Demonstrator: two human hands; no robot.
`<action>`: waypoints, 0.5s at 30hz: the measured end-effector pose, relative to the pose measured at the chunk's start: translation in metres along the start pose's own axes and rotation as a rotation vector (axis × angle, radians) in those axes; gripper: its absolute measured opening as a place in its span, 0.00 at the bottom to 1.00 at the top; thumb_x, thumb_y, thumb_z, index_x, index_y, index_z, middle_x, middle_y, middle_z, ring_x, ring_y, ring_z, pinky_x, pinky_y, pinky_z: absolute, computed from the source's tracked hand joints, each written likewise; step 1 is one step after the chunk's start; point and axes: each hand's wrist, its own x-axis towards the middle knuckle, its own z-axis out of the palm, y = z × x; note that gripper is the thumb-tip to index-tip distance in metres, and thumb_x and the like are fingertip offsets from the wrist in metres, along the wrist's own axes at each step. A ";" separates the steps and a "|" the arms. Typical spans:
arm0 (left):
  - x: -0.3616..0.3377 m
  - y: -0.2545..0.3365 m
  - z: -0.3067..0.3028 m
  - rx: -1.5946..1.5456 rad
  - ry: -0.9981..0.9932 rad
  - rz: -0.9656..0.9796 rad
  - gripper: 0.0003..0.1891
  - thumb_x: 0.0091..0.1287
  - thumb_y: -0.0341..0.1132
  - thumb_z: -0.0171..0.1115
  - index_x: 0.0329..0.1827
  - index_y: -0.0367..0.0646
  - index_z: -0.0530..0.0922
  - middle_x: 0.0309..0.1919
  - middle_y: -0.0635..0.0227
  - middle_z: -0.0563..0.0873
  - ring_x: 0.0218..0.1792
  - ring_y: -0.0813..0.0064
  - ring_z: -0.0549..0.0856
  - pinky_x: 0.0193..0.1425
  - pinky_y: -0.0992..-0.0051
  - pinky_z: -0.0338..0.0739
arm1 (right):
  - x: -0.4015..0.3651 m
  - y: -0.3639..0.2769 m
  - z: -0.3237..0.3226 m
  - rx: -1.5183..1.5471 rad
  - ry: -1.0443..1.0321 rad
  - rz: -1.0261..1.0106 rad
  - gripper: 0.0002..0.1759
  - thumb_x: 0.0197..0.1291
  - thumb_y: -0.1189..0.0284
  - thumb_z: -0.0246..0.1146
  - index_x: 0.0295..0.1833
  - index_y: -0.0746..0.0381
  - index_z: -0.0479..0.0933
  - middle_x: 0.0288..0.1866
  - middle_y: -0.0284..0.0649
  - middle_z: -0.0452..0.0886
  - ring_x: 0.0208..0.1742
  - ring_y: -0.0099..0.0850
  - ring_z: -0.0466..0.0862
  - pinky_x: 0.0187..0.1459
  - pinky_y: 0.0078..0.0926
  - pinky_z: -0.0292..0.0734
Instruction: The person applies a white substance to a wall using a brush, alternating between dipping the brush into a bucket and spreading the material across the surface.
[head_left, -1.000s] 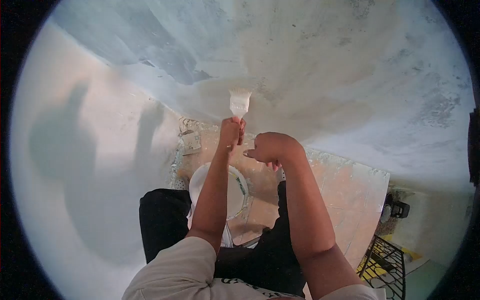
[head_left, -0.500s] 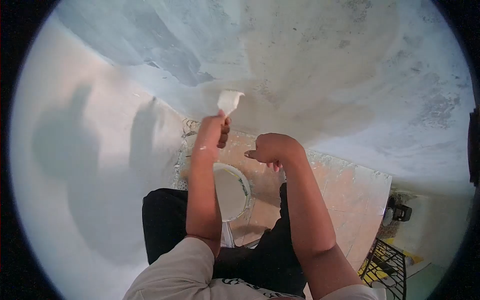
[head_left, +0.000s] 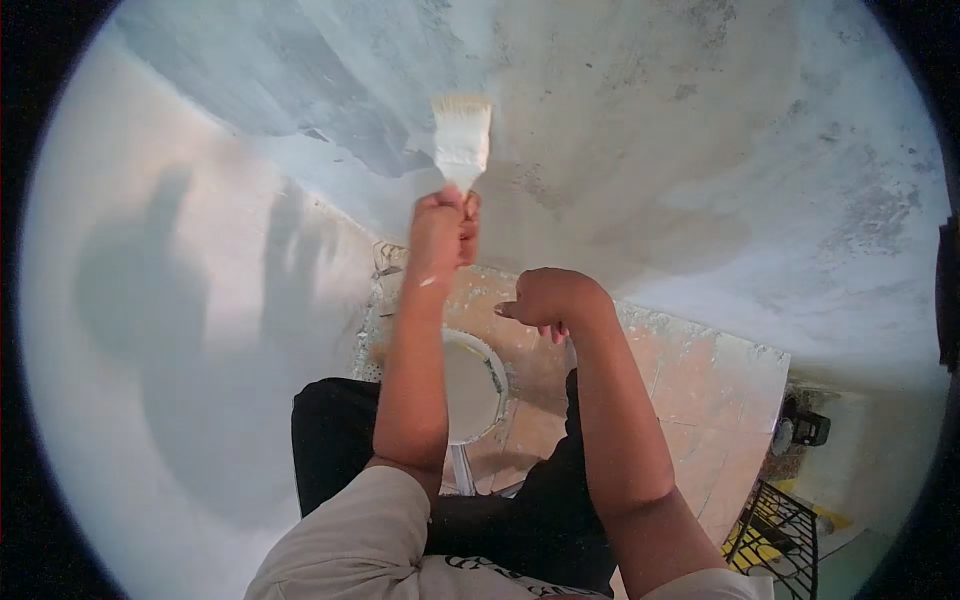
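Note:
My left hand (head_left: 442,232) is wrapped round the handle of a wide paintbrush (head_left: 462,140), its bristles pointing up against the patchy grey-white wall (head_left: 620,120). White paint or plaster coats the brush, and a white smear marks my left wrist. My right hand (head_left: 560,300) hangs bent at the wrist over the floor, fingers curled under and thumb pointing left. A small greyish edge shows below those fingers, but what they hold is hidden. Under my left forearm stands a round white bucket (head_left: 474,390) of pale liquid, partly covered by the arm.
A smooth white wall (head_left: 220,420) with shadows rises on the left. Splattered tan floor tiles (head_left: 690,400) lie between my knees and the wall. At the lower right are a black metal lattice (head_left: 778,535) and a dark object (head_left: 810,428).
My left hand has moved up with the paintbrush, whose bristles are now higher on the wall and straighter. My right hand has barely shifted.

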 end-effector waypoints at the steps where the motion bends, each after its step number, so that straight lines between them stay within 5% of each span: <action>1: 0.022 -0.025 -0.004 0.004 0.032 0.039 0.11 0.65 0.33 0.46 0.22 0.46 0.66 0.12 0.79 0.60 0.09 0.85 0.56 0.11 0.80 0.45 | 0.001 0.000 0.000 -0.012 -0.006 -0.010 0.33 0.62 0.48 0.54 0.22 0.70 0.76 0.20 0.45 0.79 0.20 0.35 0.82 0.24 0.34 0.77; 5: 0.039 -0.070 -0.008 -0.010 0.057 -0.013 0.09 0.55 0.25 0.40 0.19 0.45 0.65 0.10 0.78 0.62 0.08 0.84 0.57 0.10 0.78 0.45 | 0.000 0.003 0.001 -0.018 0.024 -0.026 0.33 0.62 0.48 0.53 0.21 0.69 0.76 0.21 0.45 0.79 0.20 0.35 0.82 0.24 0.34 0.78; 9: 0.046 -0.110 -0.024 0.022 0.072 -0.101 0.16 0.69 0.37 0.44 0.20 0.47 0.65 0.11 0.78 0.61 0.08 0.83 0.56 0.11 0.78 0.47 | -0.003 0.002 0.002 -0.009 0.014 -0.004 0.32 0.61 0.48 0.55 0.22 0.69 0.76 0.20 0.44 0.79 0.19 0.35 0.81 0.24 0.34 0.78; 13: 0.033 -0.153 -0.036 0.221 0.159 -0.097 0.19 0.70 0.46 0.45 0.21 0.47 0.68 0.11 0.79 0.62 0.08 0.84 0.57 0.11 0.79 0.47 | -0.006 0.005 0.002 0.001 0.020 -0.016 0.30 0.59 0.50 0.56 0.24 0.70 0.76 0.20 0.44 0.79 0.18 0.35 0.81 0.23 0.33 0.77; 15: 0.026 -0.155 -0.046 0.163 0.064 -0.437 0.17 0.70 0.45 0.46 0.25 0.45 0.71 0.11 0.80 0.62 0.09 0.85 0.58 0.12 0.80 0.49 | -0.003 0.007 0.003 0.027 0.024 -0.012 0.30 0.59 0.50 0.56 0.25 0.70 0.77 0.20 0.44 0.79 0.18 0.34 0.81 0.23 0.33 0.77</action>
